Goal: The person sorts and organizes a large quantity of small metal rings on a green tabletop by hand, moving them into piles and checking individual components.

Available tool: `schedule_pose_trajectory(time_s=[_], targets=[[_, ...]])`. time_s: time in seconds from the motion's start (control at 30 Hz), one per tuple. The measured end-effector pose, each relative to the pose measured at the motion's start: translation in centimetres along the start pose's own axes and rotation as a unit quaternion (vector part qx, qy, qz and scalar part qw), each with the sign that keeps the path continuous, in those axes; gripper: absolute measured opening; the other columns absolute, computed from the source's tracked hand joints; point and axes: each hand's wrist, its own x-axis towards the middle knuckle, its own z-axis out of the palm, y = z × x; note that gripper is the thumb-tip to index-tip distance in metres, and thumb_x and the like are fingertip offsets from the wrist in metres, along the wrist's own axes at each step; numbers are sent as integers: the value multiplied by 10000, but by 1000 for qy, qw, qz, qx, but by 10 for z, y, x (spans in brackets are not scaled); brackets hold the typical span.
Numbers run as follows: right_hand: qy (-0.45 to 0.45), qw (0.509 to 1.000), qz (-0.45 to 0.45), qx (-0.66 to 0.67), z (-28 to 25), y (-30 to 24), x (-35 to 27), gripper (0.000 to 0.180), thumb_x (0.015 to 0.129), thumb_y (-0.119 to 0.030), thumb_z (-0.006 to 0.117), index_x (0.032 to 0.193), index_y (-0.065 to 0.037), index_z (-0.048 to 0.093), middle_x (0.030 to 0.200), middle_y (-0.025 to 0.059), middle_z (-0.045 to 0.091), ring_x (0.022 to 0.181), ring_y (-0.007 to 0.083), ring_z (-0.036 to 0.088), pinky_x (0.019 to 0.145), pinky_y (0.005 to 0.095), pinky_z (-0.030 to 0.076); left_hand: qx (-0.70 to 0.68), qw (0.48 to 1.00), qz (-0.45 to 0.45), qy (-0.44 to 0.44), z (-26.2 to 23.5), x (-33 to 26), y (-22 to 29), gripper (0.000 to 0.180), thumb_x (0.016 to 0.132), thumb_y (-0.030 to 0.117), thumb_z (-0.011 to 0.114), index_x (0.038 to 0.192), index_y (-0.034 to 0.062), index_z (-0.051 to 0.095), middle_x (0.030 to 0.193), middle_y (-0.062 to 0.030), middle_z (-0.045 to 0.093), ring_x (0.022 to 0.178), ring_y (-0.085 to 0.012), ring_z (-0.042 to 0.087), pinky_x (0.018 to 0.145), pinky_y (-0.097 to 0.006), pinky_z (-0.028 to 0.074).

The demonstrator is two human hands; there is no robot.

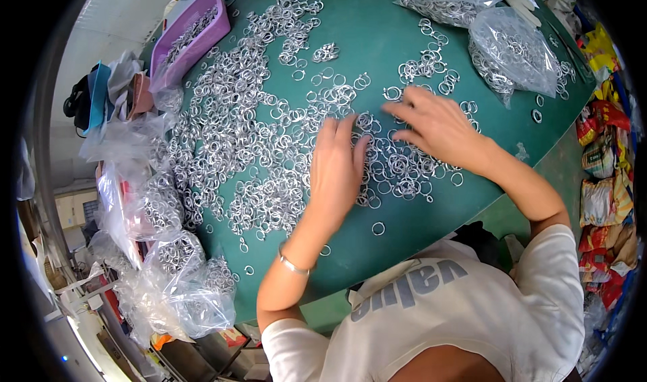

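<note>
Green-topped work table [404,38], edge curving in the fisheye. Pale wall or surface [114,18] upper left, evenly lit. Cluttered shelf or bench [74,281] lower left, probably metal, too blurred to confirm. Colourful packets [603,200] stacked along right side.

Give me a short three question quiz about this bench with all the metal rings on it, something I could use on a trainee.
1. True or false: both hands rest flat on the spread of small silver metal rings on the green table top.
2. Which container at the far left corner holds rings? A) purple plastic tray B) round steel bowl C) cardboard box
3. Fill in: the left hand's wrist wears a thin silver ____.

Key
1. True: the left hand and the right hand both lie palm down on the rings, fingers spread.
2. A: the purple plastic tray.
3. Bracelet.
</note>
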Motion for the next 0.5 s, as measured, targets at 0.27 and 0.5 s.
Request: schedule_pose_trajectory(time_s=[0.27,0.5], targets=[[7,991,122,46,-28,51,-8,79,770,-64,577,823,-24,536,772,142,563,694,330,556,624,424,442,-70,997,-18,19,3,19,-40,126,799,4,564,916,-23,601,756,-125,599,645,-183,573,615,-299,458],[26,1000,17,2,-24,20,-20,330,685,-169,714,945,-42,554,857,111,486,820,296,517,687,399,430,-307,929,-205,-1,-23,18,-48,129,860,26,532,947,6,625,712,-12,607,619,-29,515,542,-179,402]])
